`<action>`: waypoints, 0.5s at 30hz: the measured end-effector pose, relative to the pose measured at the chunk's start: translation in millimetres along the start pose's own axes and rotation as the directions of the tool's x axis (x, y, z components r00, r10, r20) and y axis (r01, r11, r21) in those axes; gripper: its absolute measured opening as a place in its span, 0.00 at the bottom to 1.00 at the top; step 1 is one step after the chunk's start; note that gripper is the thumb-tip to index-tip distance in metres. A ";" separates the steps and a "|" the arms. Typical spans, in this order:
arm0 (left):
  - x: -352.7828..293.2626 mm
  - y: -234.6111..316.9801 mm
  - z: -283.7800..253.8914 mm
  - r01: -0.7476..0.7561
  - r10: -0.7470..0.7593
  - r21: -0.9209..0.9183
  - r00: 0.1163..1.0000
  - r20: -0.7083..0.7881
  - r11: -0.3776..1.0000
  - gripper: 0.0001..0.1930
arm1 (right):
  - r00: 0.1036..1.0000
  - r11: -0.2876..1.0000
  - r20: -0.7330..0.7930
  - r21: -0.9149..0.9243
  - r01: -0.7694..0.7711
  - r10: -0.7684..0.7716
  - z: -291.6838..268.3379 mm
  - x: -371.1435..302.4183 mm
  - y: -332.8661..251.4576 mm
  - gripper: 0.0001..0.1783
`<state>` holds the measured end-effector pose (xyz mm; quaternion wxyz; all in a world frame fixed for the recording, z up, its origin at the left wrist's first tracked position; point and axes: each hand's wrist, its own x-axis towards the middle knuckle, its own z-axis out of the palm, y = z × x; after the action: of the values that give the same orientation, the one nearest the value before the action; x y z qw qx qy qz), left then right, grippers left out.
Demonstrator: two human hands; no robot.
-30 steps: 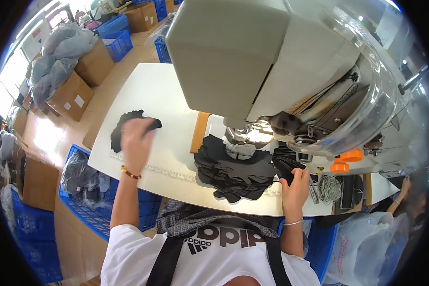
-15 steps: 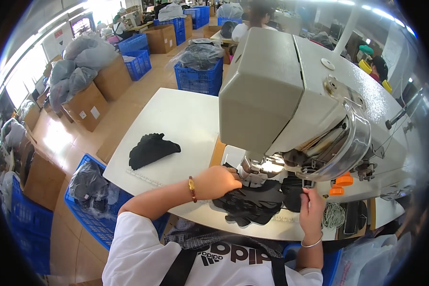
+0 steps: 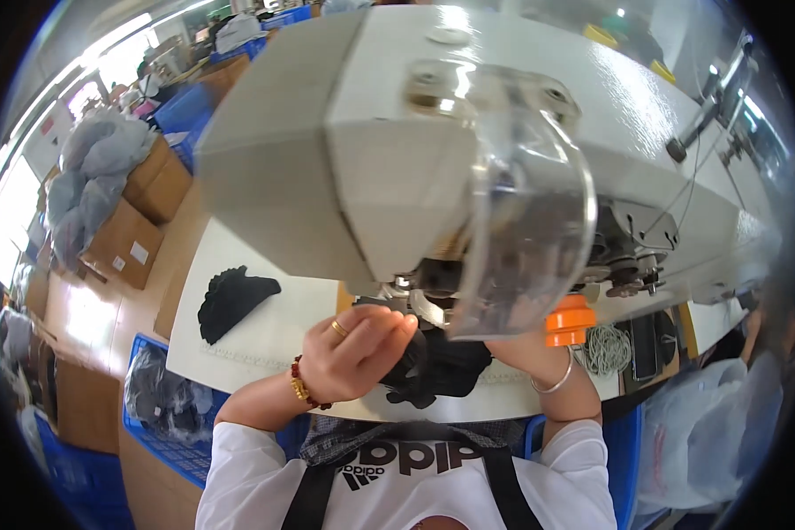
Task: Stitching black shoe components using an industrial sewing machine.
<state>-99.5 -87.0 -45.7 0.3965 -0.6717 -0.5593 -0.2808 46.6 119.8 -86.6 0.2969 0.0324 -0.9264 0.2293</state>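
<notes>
A white sewing machine (image 3: 397,150) fills the upper middle, its needle area low under a curved clear guard (image 3: 530,212). Black scalloped fabric (image 3: 455,367) lies on the white table (image 3: 305,309) below it. My left hand (image 3: 349,353) is raised in front of the needle area, thumb and fingers pressed together at the fabric's left side; whether they pinch its edge or a thread is not clear. My right hand (image 3: 526,352) reaches in beside the fabric, its fingers hidden behind the guard. Another black fabric piece (image 3: 234,302) lies at the table's left.
Orange knobs (image 3: 570,320) sit just above my right wrist. To the right are a coil of pale cord (image 3: 607,350) and clear plastic bags (image 3: 698,433). A blue crate (image 3: 163,411) with bagged dark goods stands left of the table; cardboard boxes (image 3: 125,252) stand farther off.
The view has come closer to the machine. My left hand has lifted off the fabric with its fingers brought together. My right hand has moved left, in behind the guard.
</notes>
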 end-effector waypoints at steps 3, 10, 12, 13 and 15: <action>1.4 -2.7 10.8 0.160 -0.159 -0.041 0.986 0.041 0.986 0.13 | 0.992 0.991 0.009 0.045 0.123 -0.124 -13.5 13.0 -4.0 0.16; 15.5 -7.5 10.9 0.197 -0.173 -0.070 0.950 0.258 0.978 0.08 | 0.954 0.696 0.159 0.656 -0.293 0.253 -11.9 13.6 -12.6 0.16; 3.5 -2.8 13.2 0.196 -0.187 -0.007 0.944 0.273 0.981 0.09 | 0.909 0.482 0.255 0.782 -0.394 0.330 -11.2 14.4 -15.7 0.16; -0.7 -1.1 13.8 0.193 -0.202 0.060 0.937 0.286 0.979 0.09 | 0.882 0.361 0.308 0.825 -0.435 0.358 -11.6 14.3 -16.7 0.16; 0.9 0.1 10.3 0.212 -0.220 0.057 0.933 0.284 0.976 0.09 | 0.852 0.236 0.363 0.852 -0.467 0.376 -14.7 15.9 -16.9 0.16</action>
<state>-99.9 -77.8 -50.4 0.2862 -0.6347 -0.6850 -0.2146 44.7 112.5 -60.3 0.1157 -0.0487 -0.6203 0.7743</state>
